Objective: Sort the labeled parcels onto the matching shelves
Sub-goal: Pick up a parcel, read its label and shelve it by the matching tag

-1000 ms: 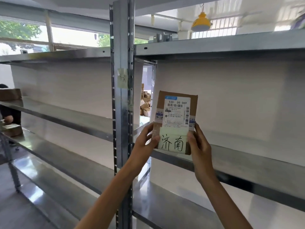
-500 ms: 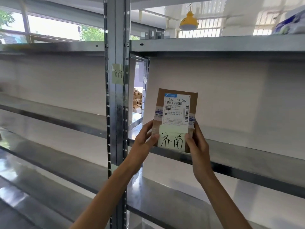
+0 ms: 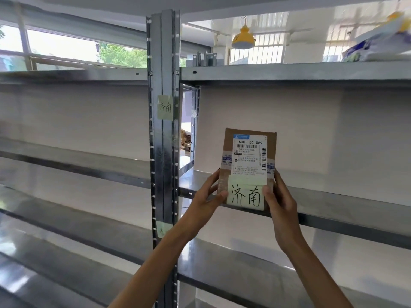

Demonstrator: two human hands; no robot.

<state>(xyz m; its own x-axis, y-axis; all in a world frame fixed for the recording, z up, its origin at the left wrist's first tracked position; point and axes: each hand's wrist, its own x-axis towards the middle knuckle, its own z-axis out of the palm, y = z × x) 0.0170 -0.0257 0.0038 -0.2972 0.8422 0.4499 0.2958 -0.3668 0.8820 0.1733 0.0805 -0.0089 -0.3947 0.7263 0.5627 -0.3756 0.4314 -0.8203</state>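
Observation:
I hold a small brown cardboard parcel [image 3: 249,161] upright in front of a metal shelf [image 3: 333,203]. It carries a white shipping label and a pale green note with two handwritten characters. My left hand [image 3: 206,194] grips its lower left corner and my right hand [image 3: 280,201] grips its lower right edge. A pale green note [image 3: 165,107] with the same two characters is stuck on the steel upright [image 3: 164,152], left of the parcel and higher. The parcel's base hangs at the shelf's front edge; whether it touches is unclear.
Another small green note [image 3: 163,229] sits lower on the upright. Bare metal shelves run left and right, above and below. A wrapped white and blue package [image 3: 378,45] lies on the top shelf at the right. A yellow lamp [image 3: 242,40] hangs behind.
The view has swung right and come closer to the shelf. The parcel stays held upright in both hands at the shelf's front edge.

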